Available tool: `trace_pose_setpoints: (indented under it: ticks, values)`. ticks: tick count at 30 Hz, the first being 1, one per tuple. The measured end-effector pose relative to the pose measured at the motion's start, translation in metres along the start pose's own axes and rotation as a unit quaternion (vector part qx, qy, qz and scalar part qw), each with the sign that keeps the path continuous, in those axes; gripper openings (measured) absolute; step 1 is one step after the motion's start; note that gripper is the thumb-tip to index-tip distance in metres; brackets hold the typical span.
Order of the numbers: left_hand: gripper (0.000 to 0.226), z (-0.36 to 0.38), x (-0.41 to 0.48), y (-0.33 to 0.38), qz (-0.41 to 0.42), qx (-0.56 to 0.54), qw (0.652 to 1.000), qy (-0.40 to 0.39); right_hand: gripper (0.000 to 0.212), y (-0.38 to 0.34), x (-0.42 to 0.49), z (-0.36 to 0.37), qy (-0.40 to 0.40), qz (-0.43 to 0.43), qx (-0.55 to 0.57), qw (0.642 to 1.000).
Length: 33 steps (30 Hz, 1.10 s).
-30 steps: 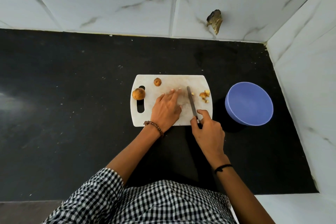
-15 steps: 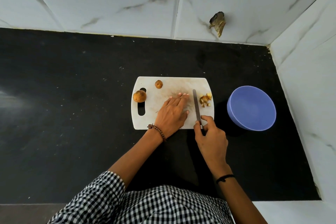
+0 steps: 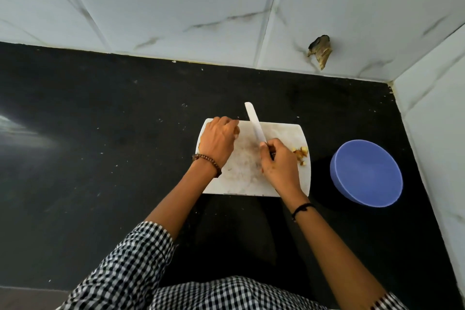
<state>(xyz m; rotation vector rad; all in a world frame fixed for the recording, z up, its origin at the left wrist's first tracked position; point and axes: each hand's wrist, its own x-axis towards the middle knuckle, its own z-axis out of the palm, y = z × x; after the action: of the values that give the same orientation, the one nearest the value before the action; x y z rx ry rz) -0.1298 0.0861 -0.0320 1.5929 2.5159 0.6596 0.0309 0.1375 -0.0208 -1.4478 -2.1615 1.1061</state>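
Note:
A white cutting board [image 3: 285, 133] lies on the black counter [image 3: 100, 146]. My right hand [image 3: 279, 166] grips the handle of a knife [image 3: 254, 119], and its pale blade points up and left past the board's far edge. My left hand [image 3: 217, 141] is over the board's far left corner with its fingers curled downward. It covers the spot where two small brown round vegetables lay, and both are hidden. A small pile of chopped yellow-brown pieces [image 3: 302, 154] sits at the board's right edge.
A blue bowl [image 3: 366, 173] stands on the counter right of the board, close to the right wall. White marble-look tiles form the back and right walls, and a brown broken stub [image 3: 320, 51] sticks out of the back one.
My left hand moved from the board's middle to its far left corner and curled over the round vegetables. My right hand lifted the knife and swung the blade up and left.

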Motion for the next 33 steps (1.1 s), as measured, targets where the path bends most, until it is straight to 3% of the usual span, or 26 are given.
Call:
trace_pose_setpoints:
  ticks: [8,15,21,25,33]
  values:
    - [0.032,0.002,0.007,-0.006,-0.025,-0.057,0.998,-0.024,0.022,-0.016,0.028,0.007,-0.022,0.028,-0.006,0.999]
    - [0.038,0.005,-0.008,0.008,-0.011,-0.215,0.976,-0.025,0.031,-0.019,0.023,0.010,-0.011,0.037,0.077,0.996]
    - [0.043,0.003,-0.024,0.019,-0.045,-0.311,0.947,-0.069,0.023,-0.005,0.008,-0.002,-0.047,0.047,0.174,0.982]
    - [0.038,0.002,-0.034,0.027,-0.014,-0.308,0.945,-0.110,0.025,0.009,-0.005,-0.010,-0.047,0.056,0.212,0.975]
    - [0.030,0.017,-0.051,0.046,-0.033,-0.197,0.976,-0.084,0.020,0.030,-0.029,-0.013,0.021,0.087,0.095,0.992]
